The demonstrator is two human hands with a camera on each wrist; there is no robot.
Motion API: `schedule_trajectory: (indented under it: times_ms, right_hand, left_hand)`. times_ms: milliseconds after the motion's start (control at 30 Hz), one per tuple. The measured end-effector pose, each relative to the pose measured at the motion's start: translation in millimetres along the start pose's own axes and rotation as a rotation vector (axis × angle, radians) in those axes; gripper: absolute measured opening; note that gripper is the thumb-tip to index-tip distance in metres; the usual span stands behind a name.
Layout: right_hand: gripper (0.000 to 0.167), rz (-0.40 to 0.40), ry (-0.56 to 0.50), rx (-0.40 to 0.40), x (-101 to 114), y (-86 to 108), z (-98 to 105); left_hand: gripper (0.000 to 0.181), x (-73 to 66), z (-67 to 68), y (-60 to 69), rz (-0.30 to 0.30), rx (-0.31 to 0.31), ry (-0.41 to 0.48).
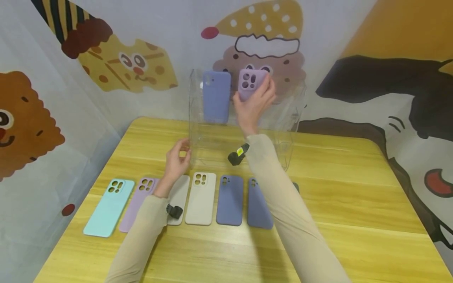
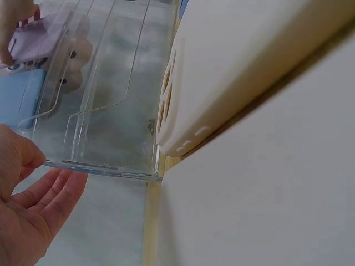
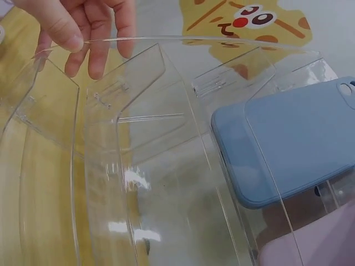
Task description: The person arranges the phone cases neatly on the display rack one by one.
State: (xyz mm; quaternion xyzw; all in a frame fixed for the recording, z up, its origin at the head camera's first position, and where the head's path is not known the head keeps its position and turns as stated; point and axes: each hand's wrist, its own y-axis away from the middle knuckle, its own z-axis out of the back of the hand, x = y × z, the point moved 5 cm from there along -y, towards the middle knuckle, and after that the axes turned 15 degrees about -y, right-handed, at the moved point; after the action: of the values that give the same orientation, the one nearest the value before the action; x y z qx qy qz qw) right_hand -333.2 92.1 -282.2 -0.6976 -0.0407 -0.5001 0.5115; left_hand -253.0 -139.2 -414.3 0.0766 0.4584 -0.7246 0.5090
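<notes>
A clear plastic tiered display stand point(image 1: 209, 145) stands at the back of the table. My left hand point(image 1: 177, 160) pinches the stand's left side edge, thumb on one face and fingers on the other, as the left wrist view shows. In the stand's upper tier, a blue phone case point(image 1: 216, 98) stands upright on the left. To its right my right hand point(image 1: 255, 106) grips a purple phone case point(image 1: 244, 93) by its sides, camera cutouts facing me. The right wrist view shows part of this purple case point(image 3: 316, 241) beside the blue one point(image 3: 288, 138); the right hand is out of that view.
Phone cases lie in a row before the stand: mint point(image 1: 109, 208), purple point(image 1: 134, 208), pale grey point(image 1: 181, 192), cream point(image 1: 201, 200), two blue ones point(image 1: 230, 200), and a dark one point(image 1: 296, 187) mostly behind the right sleeve. A cartoon-printed cloth point(image 1: 141, 102) hangs behind the wooden table point(image 1: 354, 188).
</notes>
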Motion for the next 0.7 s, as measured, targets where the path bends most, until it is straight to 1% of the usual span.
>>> schedule_trajectory:
  times_ms: [133,233,333,567,700]
  right_hand:
    - [0.089,0.002,-0.054,-0.003,1.1,1.8,4.4]
    - [0.086,0.042,-0.075,0.007,4.8,3.0,9.4]
    - [0.085,0.068,-0.087,0.035,8.7,3.5,14.6]
    - [0.08,0.023,-0.109,0.118,15.0,6.6,27.3]
    - [0.075,0.035,-0.137,0.139,18.8,11.7,35.7]
  left_hand:
    - [0.036,-1.0,0.1,0.1,-0.009,-0.006,-0.001]
    - [0.038,-0.8,0.1,0.7,0.001,-0.001,-0.004]
    - [0.038,0.2,0.0,1.0,0.009,-0.001,-0.012]
    - [0.037,-0.4,-0.1,0.5,0.008,-0.001,-0.009]
    - [0.037,-1.3,0.3,0.3,0.008,-0.004,-0.006]
